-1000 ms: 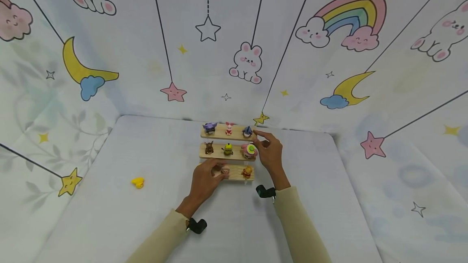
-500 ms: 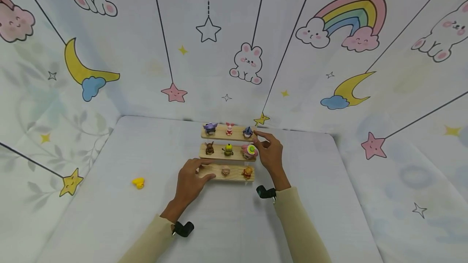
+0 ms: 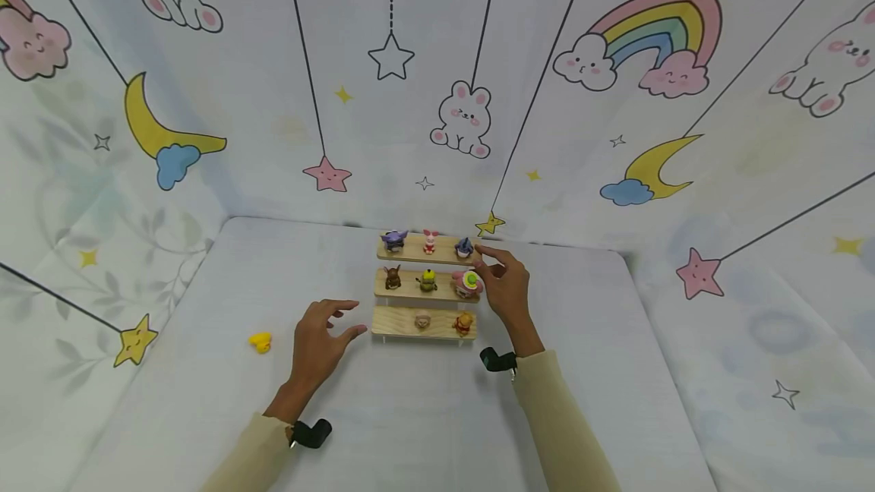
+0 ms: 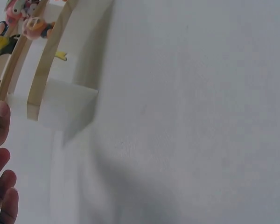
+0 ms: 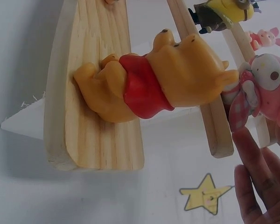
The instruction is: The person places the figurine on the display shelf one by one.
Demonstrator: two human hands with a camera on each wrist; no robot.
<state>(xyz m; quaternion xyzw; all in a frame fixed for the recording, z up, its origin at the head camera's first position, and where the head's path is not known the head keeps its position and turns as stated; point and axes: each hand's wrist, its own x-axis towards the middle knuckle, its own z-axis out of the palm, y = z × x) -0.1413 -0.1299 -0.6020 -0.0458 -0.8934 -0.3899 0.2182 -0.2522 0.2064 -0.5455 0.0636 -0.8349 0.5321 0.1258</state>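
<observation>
A three-tier wooden display rack (image 3: 396, 322) with small figurines on every tier stands at the back of the table. On its bottom tier sit a pale round-headed figurine (image 3: 422, 321) and a Winnie-the-Pooh figurine (image 5: 140, 86) in a red shirt; the left end of that tier is bare. My left hand (image 3: 320, 342) is just left of the rack, thumb and fingers spread, holding nothing. At the rack's right end my right hand (image 3: 506, 285) pinches the top tier between thumb and finger, close beside a pink figurine (image 5: 270, 88) on the middle tier.
A small yellow toy (image 3: 260, 342) lies on the white tabletop (image 3: 424, 416) to the left of my left hand. Behind the rack rises a printed cloth backdrop (image 3: 383, 127). Purple (image 3: 393, 241), red-white and blue figurines fill the top tier.
My left hand has moved left, away from the bottom tier, leaving the pale figurine standing there. My right hand stays at the rack's right end. The view has shifted slightly.
</observation>
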